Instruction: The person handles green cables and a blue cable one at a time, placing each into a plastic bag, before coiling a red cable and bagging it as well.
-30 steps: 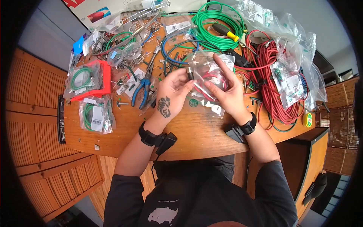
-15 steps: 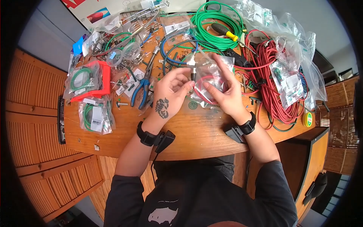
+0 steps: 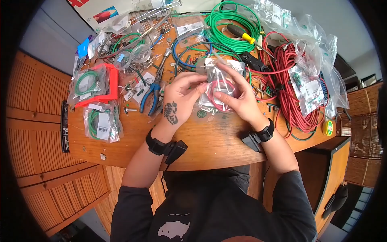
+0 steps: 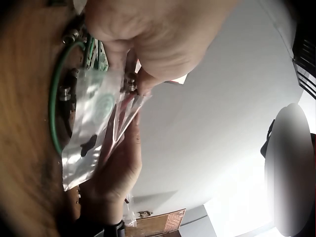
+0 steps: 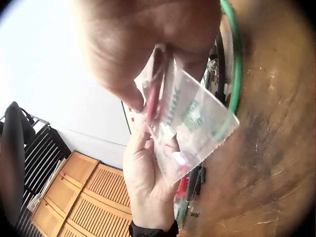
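Observation:
A clear plastic bag [image 3: 209,103] with a coiled red cable [image 3: 215,85] inside is held above the table between both hands. The left hand [image 3: 180,97] pinches the bag's left side between thumb and fingers; in the left wrist view a small metal connector [image 4: 132,88] shows by its fingertips. From the right, the right hand [image 3: 243,101] grips the bag, its thumb across the front and fingers behind. Green print marks the bag [image 5: 190,116] in the right wrist view, where the red cable [image 5: 154,98] lies near the right thumb.
Blue-handled pliers [image 3: 150,99], a red bin [image 3: 114,82] and bagged green cables [image 3: 93,123] lie to the left. Behind are a green cable coil [image 3: 213,24] and a screwdriver [image 3: 238,32]. A red cable bundle [image 3: 288,97] and a small round tin [image 3: 328,128] sit right.
The black-sleeved connector seen upright by the left fingertips earlier is now out of sight in the head view. The bag's red coil has turned more squarely toward the head camera.

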